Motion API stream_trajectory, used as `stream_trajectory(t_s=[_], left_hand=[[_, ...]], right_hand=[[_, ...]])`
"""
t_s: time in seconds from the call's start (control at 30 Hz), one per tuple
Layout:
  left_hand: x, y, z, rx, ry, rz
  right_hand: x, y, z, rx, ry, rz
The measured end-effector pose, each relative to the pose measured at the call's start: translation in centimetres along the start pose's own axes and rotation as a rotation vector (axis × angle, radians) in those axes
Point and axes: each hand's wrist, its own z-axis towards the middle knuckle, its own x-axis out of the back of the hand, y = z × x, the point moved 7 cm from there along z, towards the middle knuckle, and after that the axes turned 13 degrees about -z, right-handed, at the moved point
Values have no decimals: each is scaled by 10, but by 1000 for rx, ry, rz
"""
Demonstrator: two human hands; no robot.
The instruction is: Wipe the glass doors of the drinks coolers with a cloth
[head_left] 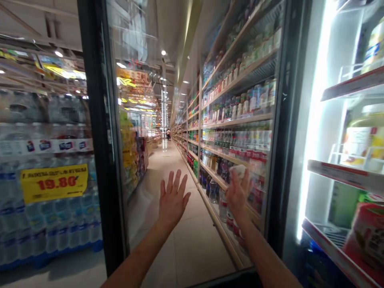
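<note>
Two hands are apart: the left hand (174, 199), toward seven o'clock, spreads its fingers, gripping nothing; the right hand (238, 196) holds a white cloth (238, 170) at four o'clock, before a black-framed glass door (103, 140). The cloth looks light, soft, unbreakable; best bunched centrally under flat fingers.

floor (162, 160): pale tile, glossier far off, 6 o'clock to center
ceiling (27, 24): bare beams, round spotlights (59, 52), 10 o'clock
shelving (240, 121): long stocked run, receding from 2 o'clock to center
strip light (313, 120): white, upright, 3 o'clock
pallet (42, 261): blue, under bottle packs (51, 234), 8 o'clock
</note>
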Motion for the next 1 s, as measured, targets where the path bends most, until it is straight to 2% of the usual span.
stream_trajectory(t_s=[0.1,0.17,0.23,0.33,0.4,0.47,0.53,0.6,0.67,0.7,0.77,0.83,0.87,0.9,0.93,1.0], left_hand=[[-1,2,-8,-25,-3,15],[-2,3,-14,-53,-13,17],[-3,3,-18,-57,-14,11],[-4,3,-22,-17,-14,-6],[-6,5,-25,3,-8,-16],[-8,7,-30,-3,-6,-20],[-9,10,-35,-29,3,-19],[-8,11,-39,-57,7,-13],[-7,12,-42,-72,13,-10],[-6,11,-43,-75,14,-12],[-6,11,-45,-77,14,-21],[-6,9,-49,-78,15,-24],[-7,9,-52,-79,11,-21],[-8,8,-56,-81,5,-15],[-9,7,-60,-86,-1,-7],[-11,5,-70,-108,-19,14]], right_hand=[[2,-65,-24,359,-108,88],[2,-76,-36,480,-143,103],[1,-51,-34,428,-99,68],[-1,16,-19,107,13,-30],[-2,40,-15,-78,41,-61],[0,29,-21,-87,31,-42],[3,-8,-36,85,-16,16],[4,-44,-58,332,-96,79],[3,-52,-78,501,-162,99],[2,-44,-81,511,-168,81],[-2,-6,-76,357,-128,0],[-3,34,-65,85,-62,-83],[-2,46,-63,-30,-38,-103],[-2,47,-63,-94,-25,-105],[-1,38,-65,-92,-27,-86],[1,-5,-78,83,-82,-3]])
